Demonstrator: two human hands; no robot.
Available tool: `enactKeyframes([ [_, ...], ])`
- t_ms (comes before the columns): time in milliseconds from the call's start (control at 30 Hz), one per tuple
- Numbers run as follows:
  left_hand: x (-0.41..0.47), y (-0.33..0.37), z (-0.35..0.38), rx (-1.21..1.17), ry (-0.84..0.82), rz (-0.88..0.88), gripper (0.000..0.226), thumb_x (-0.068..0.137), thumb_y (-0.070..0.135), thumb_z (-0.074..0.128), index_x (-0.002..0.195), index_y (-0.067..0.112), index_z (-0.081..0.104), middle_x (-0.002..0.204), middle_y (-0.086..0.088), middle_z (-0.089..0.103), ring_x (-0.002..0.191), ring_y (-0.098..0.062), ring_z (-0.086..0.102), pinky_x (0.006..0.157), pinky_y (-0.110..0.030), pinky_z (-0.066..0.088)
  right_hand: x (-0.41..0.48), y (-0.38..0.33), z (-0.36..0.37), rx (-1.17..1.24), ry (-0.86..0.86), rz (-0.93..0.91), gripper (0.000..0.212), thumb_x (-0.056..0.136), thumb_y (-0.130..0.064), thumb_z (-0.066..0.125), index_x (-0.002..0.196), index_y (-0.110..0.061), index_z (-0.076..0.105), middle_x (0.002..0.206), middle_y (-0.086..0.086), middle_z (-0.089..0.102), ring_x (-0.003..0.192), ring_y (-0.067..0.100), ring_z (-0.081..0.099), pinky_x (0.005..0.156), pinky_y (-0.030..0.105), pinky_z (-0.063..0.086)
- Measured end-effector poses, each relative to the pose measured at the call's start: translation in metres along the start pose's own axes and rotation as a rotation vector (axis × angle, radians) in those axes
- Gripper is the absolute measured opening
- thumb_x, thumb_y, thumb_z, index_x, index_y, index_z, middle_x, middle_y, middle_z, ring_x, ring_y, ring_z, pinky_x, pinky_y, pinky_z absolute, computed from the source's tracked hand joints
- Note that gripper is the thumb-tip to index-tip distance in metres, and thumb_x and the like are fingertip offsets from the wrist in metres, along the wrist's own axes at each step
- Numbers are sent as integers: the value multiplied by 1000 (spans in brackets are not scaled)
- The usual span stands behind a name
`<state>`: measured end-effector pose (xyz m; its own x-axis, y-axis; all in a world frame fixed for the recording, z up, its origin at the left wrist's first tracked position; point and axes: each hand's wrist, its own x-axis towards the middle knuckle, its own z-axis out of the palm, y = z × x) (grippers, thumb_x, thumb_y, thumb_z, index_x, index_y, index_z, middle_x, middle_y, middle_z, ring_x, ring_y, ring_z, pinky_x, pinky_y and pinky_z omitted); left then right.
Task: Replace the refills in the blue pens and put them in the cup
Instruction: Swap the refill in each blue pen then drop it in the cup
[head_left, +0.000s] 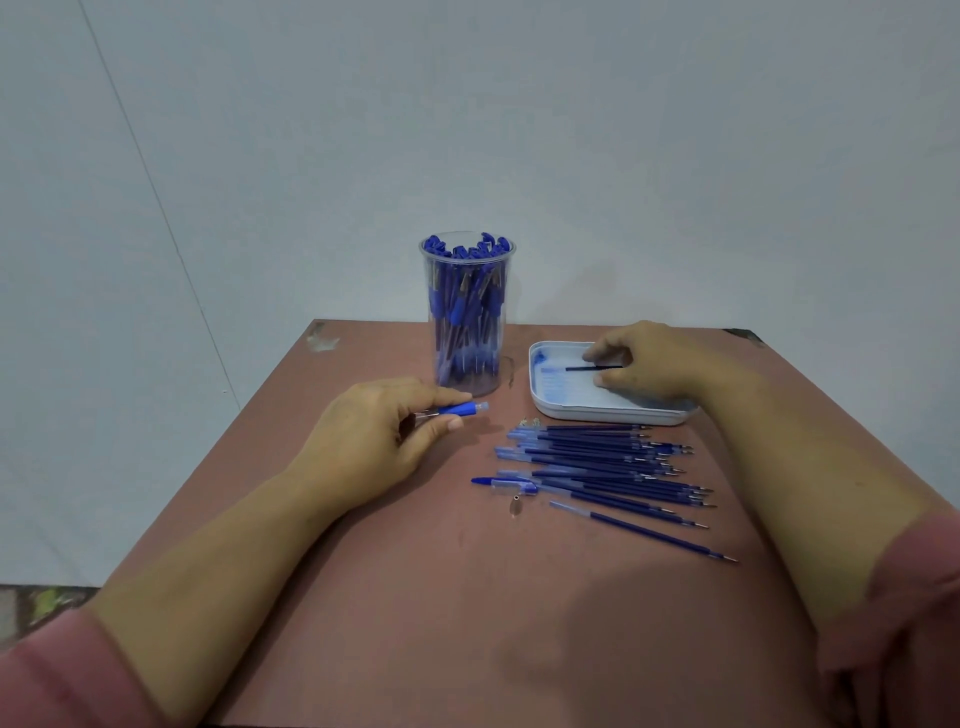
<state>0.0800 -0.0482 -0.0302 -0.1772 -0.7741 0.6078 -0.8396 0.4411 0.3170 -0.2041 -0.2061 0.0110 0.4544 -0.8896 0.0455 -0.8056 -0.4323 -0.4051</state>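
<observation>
Pen barrel (457, 409) with a blue grip and a clear end sits pinched between the thumb and curled fingers of the left hand (374, 436), which lies low over the table just near and left of the cup. The barrel points right, its clear end sticking out past the fingertips.

The right hand (644, 364) reaches over the white tray (613, 415) at the far right, fingers bent, thumb and forefinger nipping one dark blue refill (584, 368) that lies level and points left above the tray floor. The tray floor is stained blue.

The clear plastic cup (467, 384) stands upright at the far middle of the table, packed with capped blue pens (465, 306) that reach its rim.

Near the tray, a loose heap of blue refills (608, 460) lies roughly side by side, tips to the right, one lying apart on the near side. At the heap's left end rest a blue pen cap (506, 484) and a small metal tip (515, 503).

The table (415, 597) is reddish brown, worn at its far corners. Behind it rises a pale grey wall (519, 130). Pink sleeves (62, 675) cover both arms above the forearm.
</observation>
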Motion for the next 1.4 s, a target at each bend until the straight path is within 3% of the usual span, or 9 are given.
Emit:
enactKeyframes([
  [100, 0, 1, 0, 0, 1, 2, 32, 90, 50, 53, 116, 40, 68, 80, 35, 55, 68, 1, 52, 64, -18, 44, 5, 3, 1, -3, 23, 3, 17, 88, -24, 69, 105, -24, 71, 91, -15, 62, 82, 0, 56, 70, 19, 40],
  [233, 1, 0, 1, 11, 7, 1, 33, 90, 51, 53, 116, 39, 68, 79, 35, 54, 68, 1, 52, 64, -17, 43, 7, 1, 2, -64, 25, -17, 7, 90, -24, 66, 86, -28, 70, 89, -12, 64, 79, 3, 56, 61, 19, 39],
  [400, 1, 2, 0, 17, -4, -3, 35, 89, 53, 52, 117, 39, 68, 82, 34, 55, 70, -3, 54, 65, -14, 41, -6, -14, -3, -20, 93, -92, 8, 91, -27, 62, 85, -31, 65, 91, -9, 65, 82, 8, 59, 68, 24, 46],
  [533, 0, 2, 0, 9, -1, 2, 35, 89, 52, 51, 117, 38, 69, 81, 37, 54, 69, 1, 53, 66, -12, 39, -44, -45, -14, 73, 120, -191, 3, 90, -29, 66, 89, -30, 68, 88, -13, 66, 82, 2, 59, 70, 18, 44],
  [633, 0, 2, -1, -11, 12, 1, 36, 89, 51, 51, 116, 36, 70, 78, 37, 54, 68, 4, 52, 66, -11, 38, -77, -62, -13, 164, 143, -225, 5, 89, -29, 67, 85, -33, 68, 80, -15, 65, 74, -5, 56, 62, 8, 41],
  [767, 0, 3, -1, -18, 14, -10, 31, 89, 45, 58, 116, 35, 70, 79, 34, 55, 70, 4, 53, 67, -6, 36, -88, -61, 4, 215, 191, -227, 9, 86, -28, 71, 80, -34, 69, 74, -15, 66, 71, -2, 59, 65, 9, 41],
  [1100, -1, 4, -3, -26, 24, -27, 30, 89, 43, 60, 115, 33, 70, 80, 24, 60, 69, -2, 54, 66, -17, 42, -83, -67, 15, 256, 165, -269, 15, 86, -25, 70, 77, -36, 67, 76, -25, 65, 69, -3, 58, 63, 7, 42],
  [1300, 1, 4, -2, -33, 14, -27, 30, 89, 44, 59, 115, 35, 70, 88, 23, 65, 71, 2, 55, 66, -9, 38, -83, -69, 18, 239, 150, -296, 14, 86, -27, 70, 77, -37, 67, 76, -27, 64, 69, -3, 58, 64, 6, 41],
  [1400, 0, 2, -2, -26, 28, -40, 30, 89, 43, 59, 115, 34, 71, 81, 24, 62, 69, 2, 53, 65, -15, 41, -83, -67, 15, 251, 186, -294, 16, 86, -26, 70, 75, -38, 66, 75, -26, 64, 69, -3, 58, 64, 6, 42],
])
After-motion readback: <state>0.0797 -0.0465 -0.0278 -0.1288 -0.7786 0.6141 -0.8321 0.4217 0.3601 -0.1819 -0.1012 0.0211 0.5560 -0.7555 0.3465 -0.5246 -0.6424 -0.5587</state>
